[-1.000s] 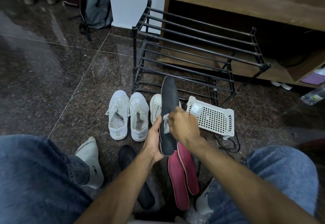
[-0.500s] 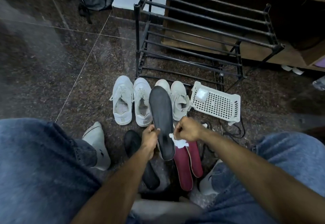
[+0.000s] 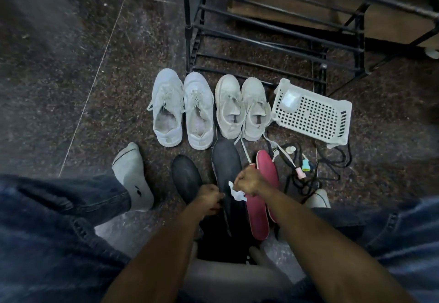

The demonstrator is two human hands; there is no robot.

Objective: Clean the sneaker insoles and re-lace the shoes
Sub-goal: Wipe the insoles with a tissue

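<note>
My left hand [image 3: 209, 198] grips the near edge of a black insole [image 3: 226, 162] that lies low over the floor, toe pointing away. My right hand [image 3: 249, 181] pinches a crumpled white wipe [image 3: 236, 193] against that insole. A second black insole [image 3: 186, 176] lies on the floor to the left. Two pink insoles [image 3: 267, 172] lie to the right, partly under my right arm. Two pairs of white sneakers [image 3: 183, 110] [image 3: 242, 105] stand in a row beyond them, without insoles.
A white perforated plastic basket [image 3: 313, 115] lies on its side at the right. Black laces and small coloured bits [image 3: 306, 167] are tangled beside the pink insoles. A black metal shoe rack [image 3: 261, 34] stands behind. My socked foot [image 3: 133, 176] rests at the left.
The black insole has come down from upright in front of the shoes to near the floor. My right hand with the wipe has slid toward its heel. The camera tilted down.
</note>
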